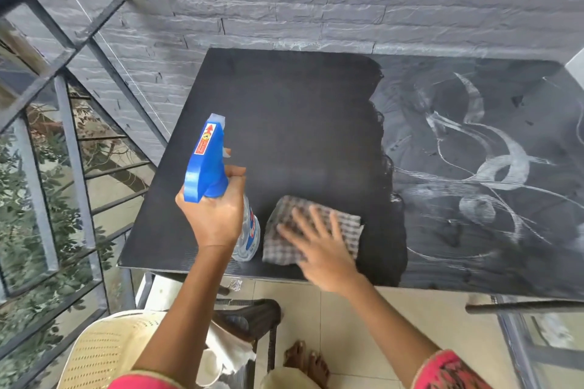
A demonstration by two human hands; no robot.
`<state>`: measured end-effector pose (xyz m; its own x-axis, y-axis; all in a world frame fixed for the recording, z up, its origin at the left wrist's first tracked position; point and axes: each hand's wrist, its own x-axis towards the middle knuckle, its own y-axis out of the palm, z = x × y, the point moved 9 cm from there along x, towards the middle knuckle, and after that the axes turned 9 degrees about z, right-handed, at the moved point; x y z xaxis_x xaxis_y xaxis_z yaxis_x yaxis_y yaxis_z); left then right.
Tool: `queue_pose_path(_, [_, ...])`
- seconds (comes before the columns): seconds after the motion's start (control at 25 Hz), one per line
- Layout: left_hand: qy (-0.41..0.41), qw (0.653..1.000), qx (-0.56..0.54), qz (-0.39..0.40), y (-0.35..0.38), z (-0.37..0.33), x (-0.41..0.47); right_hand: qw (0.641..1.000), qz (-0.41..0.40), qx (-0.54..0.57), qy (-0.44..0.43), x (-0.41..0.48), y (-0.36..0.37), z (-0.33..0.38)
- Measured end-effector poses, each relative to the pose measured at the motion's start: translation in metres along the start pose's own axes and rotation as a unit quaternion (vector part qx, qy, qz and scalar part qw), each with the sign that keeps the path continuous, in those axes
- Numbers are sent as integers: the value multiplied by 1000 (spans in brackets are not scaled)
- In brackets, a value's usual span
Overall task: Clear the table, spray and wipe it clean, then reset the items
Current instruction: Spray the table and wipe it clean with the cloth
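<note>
Grips a spray bottle [207, 164] in the left hand [215, 215], fingers curled round the neck just under the blue trigger head, with one finger up by the trigger. Points the nozzle away, out over the table [284, 98]. Holds the bottle upright above the near left part of the tabletop, clear body hanging below the fist. Cannot tell whether the base touches the surface.

Presses a checked cloth [347, 227] flat onto the table with the right hand [319, 246], palm down, fingers straight and spread, nothing pinched. Looks slightly blurred at the fingertips. Covers much of the folded cloth, which lies close to the table's front edge, just right of the bottle.

Shows two zones on the tabletop. On the left and middle, dark, even and matt, with a ragged border. On the right, greyer, streaked with whitish swirls and smears [496, 174].

Backs onto a grey stone-block wall [316, 3] along the far edge. Borders a grey metal railing [72, 142] on the left, with green foliage beyond the bars.

Stands barefoot [306, 360] on pale floor tiles [347, 319] before the table. Wears pink sleeves [448, 369] to the elbow. Has a dark woven stool [252, 316] below the table's front edge and a cream perforated chair [104, 350] at the lower left.
</note>
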<state>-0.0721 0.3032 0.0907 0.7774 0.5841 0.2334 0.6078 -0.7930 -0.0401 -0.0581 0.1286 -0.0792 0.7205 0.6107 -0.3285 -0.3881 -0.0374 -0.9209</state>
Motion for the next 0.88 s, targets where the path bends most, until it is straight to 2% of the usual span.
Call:
queue_pose_path(0.08, [-3, 1000, -6, 2, 0, -1, -1, 994, 29, -9, -100, -34, 23, 28])
queue_pose_path(0.16, [7, 1000, -11, 7, -1, -3, -1, 991, 26, -9, -133, -68, 35, 18])
queue_pose_path(0.28, [11, 1000, -1, 12, 0, -3, -2, 998, 12, 40, -42, -84, 25, -50])
queue_pose_path(0.4, [12, 1000, 1, 6, 0, 0, -1, 996, -15, 47, 74, -38, -10, -107])
queue_pose_path(0.52, [11, 1000, -12, 13, 1, -2, 0, 987, -29, 54, 151, 19, -37, -119])
queue_pose_path(0.6, [8, 1000, -14, 16, 1, 0, 0, 984, -36, 58, 162, 34, -38, -101])
queue_pose_path(0.68, [2, 1000, -11, 17, 0, 2, 0, 994, -33, 43, 100, 26, -24, -59])
queue_pose_path(0.8, [0, 1000, -8, 23, 0, 2, 0, 998, -27, 16, -48, -24, 12, 2])
queue_pose_path(0.88, [1, 999, -4, 35, 1, 0, -1, 996, -27, 15, -81, -60, 25, 3])
